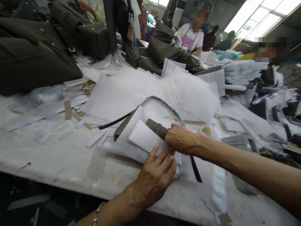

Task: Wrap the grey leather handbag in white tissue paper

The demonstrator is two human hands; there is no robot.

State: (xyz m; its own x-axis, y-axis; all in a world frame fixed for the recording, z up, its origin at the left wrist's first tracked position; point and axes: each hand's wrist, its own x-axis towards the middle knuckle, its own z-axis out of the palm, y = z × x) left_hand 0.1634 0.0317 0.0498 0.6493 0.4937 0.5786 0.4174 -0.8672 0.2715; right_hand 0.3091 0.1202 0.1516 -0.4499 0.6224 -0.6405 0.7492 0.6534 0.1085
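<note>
Dark Olive Amid Plain White

The bag [156, 128] is dark olive-grey, the folded padding [144, 137] plain white. Its strap [162, 102] shows greyish along the arc, black at both ends. White sheets [122, 94], a tan cardboard strip [68, 110] and a magenta scrap [26, 165] mark the off-white, grey-smudged table [68, 160].

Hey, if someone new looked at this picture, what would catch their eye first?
Probably the left hand, on white padding, and the right hand, curled against a dark item, near the centre. Behind them spreads a broad heap of white sheets. Large dark bags crowd the upper left.
</note>
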